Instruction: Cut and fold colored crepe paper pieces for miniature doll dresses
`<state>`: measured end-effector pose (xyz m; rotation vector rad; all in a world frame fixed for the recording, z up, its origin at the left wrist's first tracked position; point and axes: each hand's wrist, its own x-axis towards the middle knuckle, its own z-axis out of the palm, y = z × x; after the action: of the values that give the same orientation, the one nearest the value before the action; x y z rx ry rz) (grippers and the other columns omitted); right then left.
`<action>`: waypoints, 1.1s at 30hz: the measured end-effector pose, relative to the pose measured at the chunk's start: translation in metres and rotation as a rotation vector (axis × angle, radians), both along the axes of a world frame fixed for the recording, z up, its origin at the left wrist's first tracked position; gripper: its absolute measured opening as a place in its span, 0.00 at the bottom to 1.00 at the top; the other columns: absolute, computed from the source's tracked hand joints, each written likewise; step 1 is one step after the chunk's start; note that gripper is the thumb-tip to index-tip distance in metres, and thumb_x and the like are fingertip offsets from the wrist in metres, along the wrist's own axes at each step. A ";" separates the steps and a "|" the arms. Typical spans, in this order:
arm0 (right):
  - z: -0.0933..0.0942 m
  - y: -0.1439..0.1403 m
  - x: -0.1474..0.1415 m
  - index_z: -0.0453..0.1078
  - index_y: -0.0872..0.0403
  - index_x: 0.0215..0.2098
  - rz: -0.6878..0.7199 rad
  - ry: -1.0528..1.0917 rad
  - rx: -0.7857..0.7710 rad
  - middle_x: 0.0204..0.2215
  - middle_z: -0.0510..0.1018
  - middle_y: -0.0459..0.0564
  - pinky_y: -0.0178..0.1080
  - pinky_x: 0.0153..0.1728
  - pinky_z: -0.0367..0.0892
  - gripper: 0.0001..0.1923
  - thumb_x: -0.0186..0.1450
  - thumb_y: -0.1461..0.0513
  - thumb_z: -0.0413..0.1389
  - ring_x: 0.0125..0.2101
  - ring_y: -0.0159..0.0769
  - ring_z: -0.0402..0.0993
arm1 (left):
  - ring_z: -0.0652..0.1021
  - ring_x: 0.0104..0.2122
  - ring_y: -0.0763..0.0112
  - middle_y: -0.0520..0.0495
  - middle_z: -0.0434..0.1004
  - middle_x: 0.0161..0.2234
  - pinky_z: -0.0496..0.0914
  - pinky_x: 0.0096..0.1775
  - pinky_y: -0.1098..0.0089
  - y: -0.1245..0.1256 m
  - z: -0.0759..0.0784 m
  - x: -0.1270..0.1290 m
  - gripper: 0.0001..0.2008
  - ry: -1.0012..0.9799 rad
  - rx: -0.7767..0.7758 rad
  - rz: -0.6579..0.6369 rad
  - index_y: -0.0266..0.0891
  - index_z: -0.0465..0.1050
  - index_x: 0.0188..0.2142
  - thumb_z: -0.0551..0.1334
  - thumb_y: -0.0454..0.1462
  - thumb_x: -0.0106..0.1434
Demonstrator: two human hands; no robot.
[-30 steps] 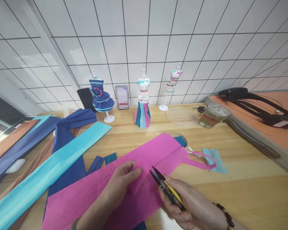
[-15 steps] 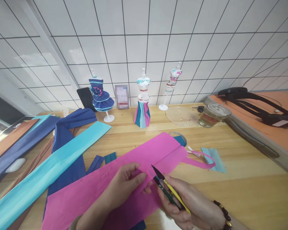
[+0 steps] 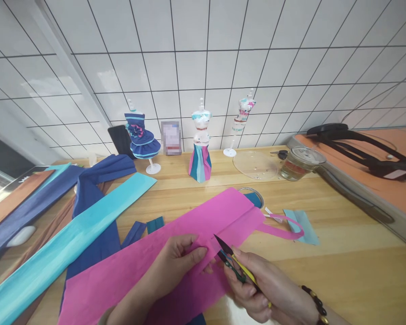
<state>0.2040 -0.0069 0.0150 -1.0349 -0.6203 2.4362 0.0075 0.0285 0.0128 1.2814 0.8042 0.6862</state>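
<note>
A long folded sheet of pink crepe paper (image 3: 203,216) lies slantwise over the table. My left hand (image 3: 176,262) pinches a small flap of it between thumb and fingers. In my right hand (image 3: 260,282) is a pair of thread snips (image 3: 235,259) with yellow and green handles. Their dark blades are apart and point up-left at the pinched flap, close by my left fingertips. From the pink sheet's right end a narrow pink strip (image 3: 287,234) loops out, partly over a pale blue piece (image 3: 304,228).
Turquoise (image 3: 88,221) and navy crepe strips (image 3: 91,198) lie to the left. Behind stand a small dress form in a blue dress (image 3: 142,137), one with a striped skirt (image 3: 200,162) and a slimmer form (image 3: 242,119). A lidded glass jar (image 3: 301,163) stands at right.
The snips' handles look squeezed slightly closer together in my right hand. Both hands stay in nearly the same place, and the pink paper has hardly moved.
</note>
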 end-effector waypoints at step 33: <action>0.008 0.001 -0.009 0.55 0.54 0.20 0.002 -0.078 0.128 0.10 0.50 0.34 0.28 0.12 0.29 0.24 0.60 0.44 0.46 0.09 0.18 0.37 | 0.71 0.26 0.70 0.49 0.71 0.22 0.64 0.31 0.73 -0.007 0.004 0.001 0.17 0.054 -0.056 0.014 0.34 0.75 0.29 0.60 0.47 0.56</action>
<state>0.1954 -0.0060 0.0227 -1.0809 -0.7925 2.3324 0.0086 0.0218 0.0171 1.2488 0.8713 0.6385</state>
